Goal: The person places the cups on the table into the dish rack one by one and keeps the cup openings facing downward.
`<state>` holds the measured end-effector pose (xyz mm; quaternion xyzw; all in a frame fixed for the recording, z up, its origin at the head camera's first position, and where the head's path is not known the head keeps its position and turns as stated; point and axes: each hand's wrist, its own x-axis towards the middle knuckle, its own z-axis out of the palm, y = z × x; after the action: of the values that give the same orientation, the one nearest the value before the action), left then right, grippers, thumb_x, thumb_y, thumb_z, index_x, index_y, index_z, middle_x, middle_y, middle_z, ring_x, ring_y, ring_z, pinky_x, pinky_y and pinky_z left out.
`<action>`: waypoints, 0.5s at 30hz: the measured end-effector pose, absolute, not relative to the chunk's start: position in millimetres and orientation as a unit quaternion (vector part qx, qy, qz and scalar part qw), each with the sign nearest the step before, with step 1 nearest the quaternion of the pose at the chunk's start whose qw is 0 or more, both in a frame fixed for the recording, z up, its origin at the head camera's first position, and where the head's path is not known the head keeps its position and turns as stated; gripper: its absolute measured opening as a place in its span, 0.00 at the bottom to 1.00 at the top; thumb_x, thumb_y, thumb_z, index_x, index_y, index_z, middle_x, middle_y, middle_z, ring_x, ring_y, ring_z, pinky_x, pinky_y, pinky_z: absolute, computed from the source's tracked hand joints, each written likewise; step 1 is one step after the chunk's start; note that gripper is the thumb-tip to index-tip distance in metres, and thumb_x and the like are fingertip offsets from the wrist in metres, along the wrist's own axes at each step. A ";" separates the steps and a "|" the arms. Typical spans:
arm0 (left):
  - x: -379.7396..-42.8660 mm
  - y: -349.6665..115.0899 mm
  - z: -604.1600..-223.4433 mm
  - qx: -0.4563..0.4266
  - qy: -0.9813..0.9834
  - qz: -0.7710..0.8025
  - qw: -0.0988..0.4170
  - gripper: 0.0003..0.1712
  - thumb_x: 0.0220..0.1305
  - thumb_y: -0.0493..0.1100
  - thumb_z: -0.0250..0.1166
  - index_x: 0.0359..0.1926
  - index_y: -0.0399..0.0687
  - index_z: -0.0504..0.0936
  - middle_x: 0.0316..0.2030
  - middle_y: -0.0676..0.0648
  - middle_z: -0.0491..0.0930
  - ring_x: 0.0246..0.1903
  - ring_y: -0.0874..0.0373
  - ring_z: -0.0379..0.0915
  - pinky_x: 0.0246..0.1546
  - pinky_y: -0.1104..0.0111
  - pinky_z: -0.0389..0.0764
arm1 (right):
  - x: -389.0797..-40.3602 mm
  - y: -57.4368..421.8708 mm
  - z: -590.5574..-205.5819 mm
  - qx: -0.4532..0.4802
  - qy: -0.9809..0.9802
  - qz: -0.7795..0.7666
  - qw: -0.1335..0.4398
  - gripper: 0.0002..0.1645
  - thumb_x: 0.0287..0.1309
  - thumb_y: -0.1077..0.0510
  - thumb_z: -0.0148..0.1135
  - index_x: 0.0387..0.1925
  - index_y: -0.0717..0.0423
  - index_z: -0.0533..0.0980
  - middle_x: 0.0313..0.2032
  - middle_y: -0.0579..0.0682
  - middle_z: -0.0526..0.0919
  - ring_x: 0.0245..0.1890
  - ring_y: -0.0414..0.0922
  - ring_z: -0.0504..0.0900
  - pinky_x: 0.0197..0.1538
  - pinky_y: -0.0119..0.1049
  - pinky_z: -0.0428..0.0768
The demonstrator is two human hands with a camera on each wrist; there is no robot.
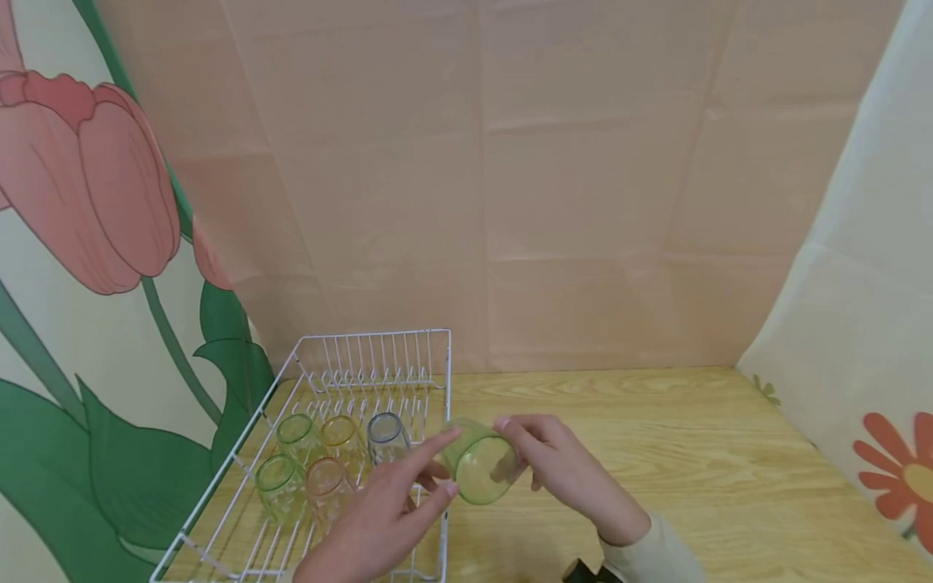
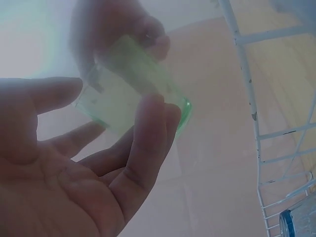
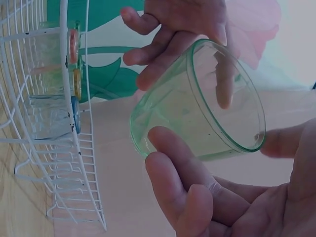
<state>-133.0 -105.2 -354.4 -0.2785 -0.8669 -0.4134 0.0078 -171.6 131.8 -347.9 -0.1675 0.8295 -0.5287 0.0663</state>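
Note:
A clear green drinking glass (image 1: pixel 484 470) is held tilted in the air between both hands, just right of the dish rack. My left hand (image 1: pixel 386 506) has its thumb at the near left edge of the glass and a long finger on its far side; in the left wrist view its fingers (image 2: pixel 148 138) curl beside the glass (image 2: pixel 123 89). From the right, my right hand (image 1: pixel 564 465) grips the glass; the right wrist view shows its thumb (image 3: pixel 281 142) at the rim and fingers under the wall of the glass (image 3: pixel 197 103).
A white wire dish rack (image 1: pixel 449 364) stands on the wood-grain table (image 1: pixel 656 453) at left. Inside it are several glasses: green-edged ones (image 1: pixel 279 486), a yellow-edged one (image 1: pixel 342 441), a pink-edged one (image 1: pixel 328 486) and a blue-edged one (image 1: pixel 387 437). Behind hangs a pinkish sheet (image 1: pixel 510 202).

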 end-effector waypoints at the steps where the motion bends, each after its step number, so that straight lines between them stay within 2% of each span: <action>1: -133.2 -105.1 -354.6 -0.281 -0.867 -0.413 0.007 0.30 0.67 0.58 0.53 0.68 0.73 0.57 0.41 0.57 0.80 0.37 0.68 0.74 0.26 0.74 0.76 | -172.3 132.0 -348.4 -0.170 0.830 -0.527 0.072 0.28 0.69 0.40 0.42 0.43 0.57 0.79 0.26 0.51 0.84 0.26 0.48 0.80 0.21 0.40 0.75; 3: -133.7 -105.1 -355.3 -0.283 -0.867 -0.410 0.008 0.30 0.67 0.58 0.53 0.68 0.72 0.58 0.41 0.56 0.80 0.37 0.68 0.74 0.26 0.74 0.76 | -173.9 132.5 -349.5 -0.179 0.830 -0.522 0.080 0.29 0.68 0.38 0.42 0.41 0.56 0.79 0.26 0.50 0.85 0.26 0.48 0.81 0.21 0.40 0.74; 8: -134.9 -105.4 -355.4 -0.282 -0.865 -0.414 0.005 0.30 0.67 0.57 0.54 0.68 0.72 0.58 0.42 0.55 0.80 0.37 0.68 0.75 0.26 0.74 0.77 | -175.4 133.0 -350.4 -0.180 0.830 -0.521 0.088 0.29 0.67 0.37 0.42 0.45 0.54 0.78 0.27 0.50 0.85 0.27 0.47 0.82 0.22 0.39 0.75; 15: -135.4 -105.1 -354.7 -0.264 -0.864 -0.428 0.003 0.28 0.69 0.58 0.51 0.68 0.70 0.57 0.44 0.54 0.81 0.39 0.66 0.75 0.30 0.73 0.76 | -173.9 133.2 -352.7 -0.187 0.819 -0.536 0.087 0.26 0.68 0.43 0.46 0.52 0.59 0.75 0.29 0.52 0.86 0.28 0.49 0.82 0.20 0.41 0.74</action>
<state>-135.4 -105.1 -354.7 -0.2637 -0.8645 -0.4279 0.0035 -173.9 133.2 -352.7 -0.1867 0.8186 -0.5362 0.0872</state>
